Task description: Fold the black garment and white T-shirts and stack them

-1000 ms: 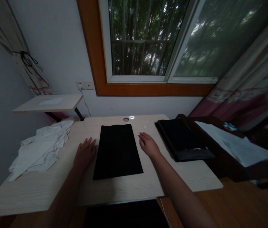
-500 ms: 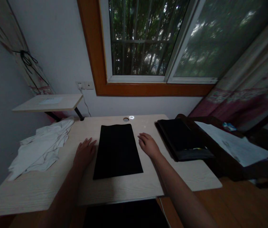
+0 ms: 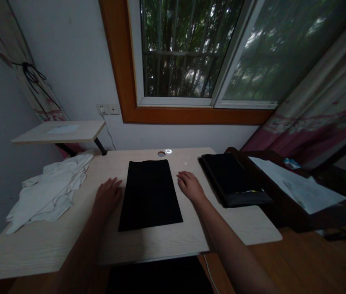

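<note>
A flat black rectangular sheet, its kind unclear, lies on the pale wooden desk between my hands. My left hand rests palm down on the desktop just left of the sheet, fingers stretched and apart, holding nothing. On the other side, my right hand lies on the desk beside the sheet's right edge. Its fingers are extended and slightly bent, with nothing in them. To the right of that hand is a stack of black sheets or packets, the front end of which looks like clear plastic.
Crumpled white cloth lies at the desk's left, below a raised shelf with a paper on it. A round cable hole is near the back edge. Beyond the right edge, white paper lies on a dark surface. A window faces me.
The view has shifted slightly, so everything sits a little further left. Both hands and the black sheet keep their places on the desk.
</note>
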